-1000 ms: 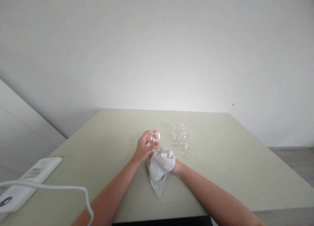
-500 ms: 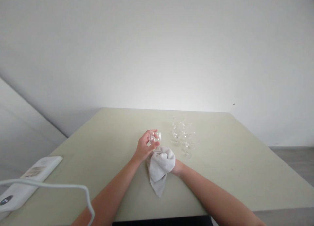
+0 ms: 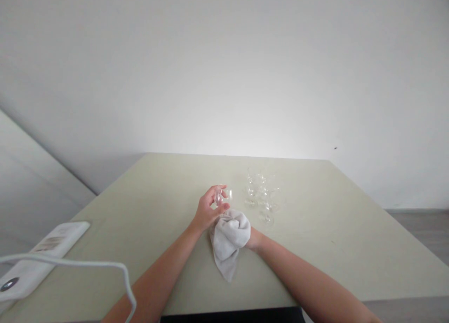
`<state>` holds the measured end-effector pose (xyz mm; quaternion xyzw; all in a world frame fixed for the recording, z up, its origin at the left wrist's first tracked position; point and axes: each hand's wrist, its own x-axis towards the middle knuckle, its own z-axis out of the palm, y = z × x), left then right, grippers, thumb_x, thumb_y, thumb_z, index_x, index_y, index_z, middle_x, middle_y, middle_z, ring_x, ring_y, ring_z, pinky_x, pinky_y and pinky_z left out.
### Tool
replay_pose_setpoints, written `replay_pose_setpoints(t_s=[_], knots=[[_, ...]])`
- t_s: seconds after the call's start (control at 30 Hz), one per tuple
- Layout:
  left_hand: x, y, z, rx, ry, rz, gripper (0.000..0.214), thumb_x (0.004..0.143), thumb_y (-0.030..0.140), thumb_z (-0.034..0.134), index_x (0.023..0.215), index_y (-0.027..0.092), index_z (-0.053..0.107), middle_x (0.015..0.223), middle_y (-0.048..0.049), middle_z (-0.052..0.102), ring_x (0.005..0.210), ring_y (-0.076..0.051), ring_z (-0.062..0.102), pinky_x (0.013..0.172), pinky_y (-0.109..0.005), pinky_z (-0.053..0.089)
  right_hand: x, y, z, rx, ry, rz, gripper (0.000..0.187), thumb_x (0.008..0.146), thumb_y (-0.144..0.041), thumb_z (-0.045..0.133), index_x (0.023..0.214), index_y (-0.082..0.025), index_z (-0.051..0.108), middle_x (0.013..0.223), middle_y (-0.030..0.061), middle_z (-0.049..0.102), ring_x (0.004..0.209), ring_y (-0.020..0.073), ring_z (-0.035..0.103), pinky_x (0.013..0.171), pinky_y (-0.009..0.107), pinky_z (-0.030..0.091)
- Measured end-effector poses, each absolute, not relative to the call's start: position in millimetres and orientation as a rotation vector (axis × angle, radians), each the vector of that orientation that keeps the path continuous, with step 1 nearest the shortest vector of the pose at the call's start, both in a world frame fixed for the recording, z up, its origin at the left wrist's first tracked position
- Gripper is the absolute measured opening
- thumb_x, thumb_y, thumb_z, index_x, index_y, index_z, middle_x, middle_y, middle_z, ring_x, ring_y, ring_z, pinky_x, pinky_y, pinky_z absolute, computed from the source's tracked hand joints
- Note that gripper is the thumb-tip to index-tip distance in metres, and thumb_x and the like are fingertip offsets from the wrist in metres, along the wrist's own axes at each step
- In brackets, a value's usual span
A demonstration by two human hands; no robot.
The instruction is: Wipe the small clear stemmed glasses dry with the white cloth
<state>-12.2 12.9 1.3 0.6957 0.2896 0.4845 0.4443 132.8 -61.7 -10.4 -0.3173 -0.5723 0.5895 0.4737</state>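
Note:
My left hand (image 3: pixel 206 211) is curled round a small clear stemmed glass (image 3: pixel 223 196), held just above the pale green table (image 3: pixel 147 206). My right hand is wrapped inside a white cloth (image 3: pixel 229 236), so only its wrist (image 3: pixel 255 241) shows; the cloth presses against the lower part of the glass and its loose end hangs down toward me. A cluster of several more clear glasses (image 3: pixel 261 196) stands on the table just right of my hands.
A white flat device (image 3: pixel 38 257) lies at the table's left edge, and a white cable (image 3: pixel 87 266) loops across the lower left of the view. A plain white wall rises behind the table. Grey floor (image 3: pixel 421 229) shows at right.
Almost nothing differs: my hands keep the same grip on glass and cloth, with the view shifting very slightly.

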Motion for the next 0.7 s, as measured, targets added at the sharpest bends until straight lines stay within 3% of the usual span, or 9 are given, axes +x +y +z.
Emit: replay_pose_setpoints(t_s=[0.33,0.7], knots=[[-12,11,3,1.820,0.679,1.209,0.055,0.074,0.045,0.071,0.119,0.017,0.055,0.092,-0.0049,0.062,0.074,-0.014,0.058,0.069,-0.025,0.047,135,-60,-24,-0.740,-1.505,1.405,0.014,0.077,-0.031,0.064,0.080,-0.017,0.064,0.080,0.0056,0.062,0.075,0.0170,0.056,0.076,0.031,0.048],[-12,10,4,1.873,0.686,1.169,0.054,0.075,0.047,0.069,0.116,0.015,0.055,0.096,-0.0061,0.062,0.073,-0.013,0.055,0.071,-0.025,0.046,134,-56,-32,-0.744,-1.542,1.393,0.028,0.074,-0.044,0.069,0.081,-0.017,0.062,0.081,0.0055,0.062,0.076,0.0163,0.057,0.078,0.030,0.051]])
